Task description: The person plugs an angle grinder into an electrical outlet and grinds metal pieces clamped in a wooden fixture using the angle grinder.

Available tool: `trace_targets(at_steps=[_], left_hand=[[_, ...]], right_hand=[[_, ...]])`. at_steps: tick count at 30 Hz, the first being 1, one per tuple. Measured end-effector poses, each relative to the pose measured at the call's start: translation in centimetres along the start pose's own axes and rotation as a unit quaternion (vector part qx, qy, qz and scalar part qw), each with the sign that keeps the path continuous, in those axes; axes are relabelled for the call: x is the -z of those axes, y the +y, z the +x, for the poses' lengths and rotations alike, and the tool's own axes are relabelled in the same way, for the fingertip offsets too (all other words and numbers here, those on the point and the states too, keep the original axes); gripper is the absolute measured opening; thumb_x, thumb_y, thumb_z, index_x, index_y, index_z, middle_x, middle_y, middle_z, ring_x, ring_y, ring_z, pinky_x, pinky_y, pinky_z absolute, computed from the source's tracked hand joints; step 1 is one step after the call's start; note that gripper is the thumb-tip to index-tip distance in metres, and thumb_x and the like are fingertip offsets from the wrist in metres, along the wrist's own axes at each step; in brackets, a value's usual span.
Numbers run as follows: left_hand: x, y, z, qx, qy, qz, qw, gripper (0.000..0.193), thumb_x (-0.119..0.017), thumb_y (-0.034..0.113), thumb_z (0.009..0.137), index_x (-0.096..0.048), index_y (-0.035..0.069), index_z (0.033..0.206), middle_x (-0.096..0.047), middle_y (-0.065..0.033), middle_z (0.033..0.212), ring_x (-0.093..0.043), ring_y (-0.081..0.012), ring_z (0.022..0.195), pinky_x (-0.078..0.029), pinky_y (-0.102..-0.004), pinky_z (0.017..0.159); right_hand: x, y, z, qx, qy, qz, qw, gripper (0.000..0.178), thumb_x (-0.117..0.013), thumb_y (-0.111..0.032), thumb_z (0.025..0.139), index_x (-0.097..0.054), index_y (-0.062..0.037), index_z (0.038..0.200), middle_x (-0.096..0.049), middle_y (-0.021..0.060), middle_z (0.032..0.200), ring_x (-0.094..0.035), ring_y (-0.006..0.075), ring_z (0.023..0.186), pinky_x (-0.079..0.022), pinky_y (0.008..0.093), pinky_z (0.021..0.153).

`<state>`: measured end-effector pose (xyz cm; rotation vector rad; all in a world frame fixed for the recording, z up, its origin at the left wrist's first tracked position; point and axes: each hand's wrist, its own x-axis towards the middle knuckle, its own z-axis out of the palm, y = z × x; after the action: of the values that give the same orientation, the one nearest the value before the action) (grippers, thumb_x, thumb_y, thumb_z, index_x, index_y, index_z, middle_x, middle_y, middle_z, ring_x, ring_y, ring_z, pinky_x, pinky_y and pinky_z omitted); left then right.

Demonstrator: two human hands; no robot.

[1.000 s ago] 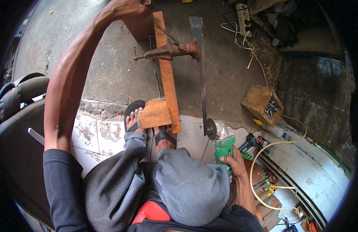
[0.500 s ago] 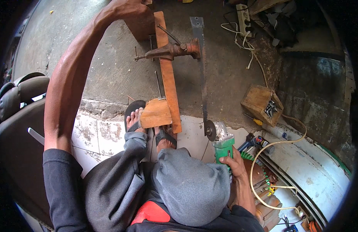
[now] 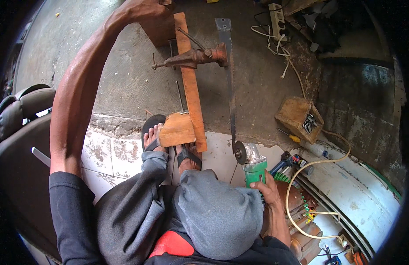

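In my right hand (image 3: 269,191) is a green angle grinder (image 3: 256,172), its fingers wrapped round the body. The dark disc (image 3: 240,153) stands at the near end of a long saw blade (image 3: 232,95); whether they touch I cannot tell. A rusty clamp vise (image 3: 197,57) grips the blade's far part and is fixed on an upright wooden board (image 3: 193,88). Far ahead, my left arm reaches round to the board's far end, where my left hand (image 3: 162,17) sits; its fingers are mostly hidden. A wooden block (image 3: 178,129) joins the board near my feet.
To the right are a wooden box (image 3: 297,115) with metal bits, a screwdriver (image 3: 294,138), a clear bottle (image 3: 317,149) and a pale cable (image 3: 297,176). A power strip (image 3: 277,20) lies at the back right. A dark chair (image 3: 25,154) stands at left.
The grinder has shifted very slightly toward me beside the blade's near end. My left arm and the clamped blade stay practically as they were.
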<state>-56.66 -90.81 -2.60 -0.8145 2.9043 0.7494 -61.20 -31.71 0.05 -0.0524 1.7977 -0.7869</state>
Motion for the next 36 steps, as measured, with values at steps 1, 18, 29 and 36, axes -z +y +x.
trace_targets(at_steps=[1, 18, 29, 36], left_hand=[[0.0, 0.2, -0.1, 0.01, -0.001, -0.001, 1.0, 0.029, -0.066, 0.029, 0.068, -0.045, 0.008, 0.07, -0.041, -0.0023, 0.062, -0.044, -0.0191, 0.06, -0.035, -0.0418, 0.057], [-4.5, 6.2, -9.4, -0.083, 0.359, 0.115, 0.922, 0.038, -0.069, 0.006, 0.083, -0.064, 0.003, 0.12, -0.066, -0.0183, 0.115, -0.061, -0.0361, 0.11, -0.049, -0.0453, 0.09], [-16.6, 17.1, -17.1, -0.24, -0.103, -0.172, 0.95, 0.042, -0.066, 0.022, 0.094, -0.057, -0.001, 0.128, -0.058, -0.0227, 0.122, -0.059, -0.0405, 0.114, -0.049, -0.0483, 0.1], [-21.7, 22.3, -12.5, -0.316, 0.032, -0.181, 0.931, 0.047, -0.07, 0.02, 0.088, -0.054, -0.002, 0.126, -0.058, -0.024, 0.123, -0.059, -0.0427, 0.116, -0.051, -0.0513, 0.097]], right_hand=[[0.1, -0.1, -0.1, 0.003, -0.002, -0.01, 1.0, 0.063, -0.072, -0.03, 0.072, -0.059, 0.0009, 0.125, -0.063, 0.0075, 0.099, -0.059, 0.0194, 0.09, -0.048, 0.0334, 0.084], [-0.5, 0.8, -1.9, 0.024, 0.037, 0.074, 0.996, 0.058, -0.073, -0.03, 0.073, -0.06, 0.0018, 0.119, -0.064, 0.01, 0.099, -0.061, 0.0203, 0.088, -0.049, 0.0342, 0.081], [1.9, 4.2, -3.2, 0.039, 0.072, 0.172, 0.982, 0.055, -0.07, -0.024, 0.076, -0.057, 0.0021, 0.122, -0.066, 0.012, 0.092, -0.069, 0.0233, 0.078, -0.058, 0.0367, 0.071], [1.0, 5.8, -3.4, 0.051, 0.111, 0.203, 0.972, 0.056, -0.068, -0.027, 0.073, -0.06, 0.0059, 0.117, -0.069, 0.0148, 0.086, -0.069, 0.0245, 0.074, -0.058, 0.0352, 0.068]])
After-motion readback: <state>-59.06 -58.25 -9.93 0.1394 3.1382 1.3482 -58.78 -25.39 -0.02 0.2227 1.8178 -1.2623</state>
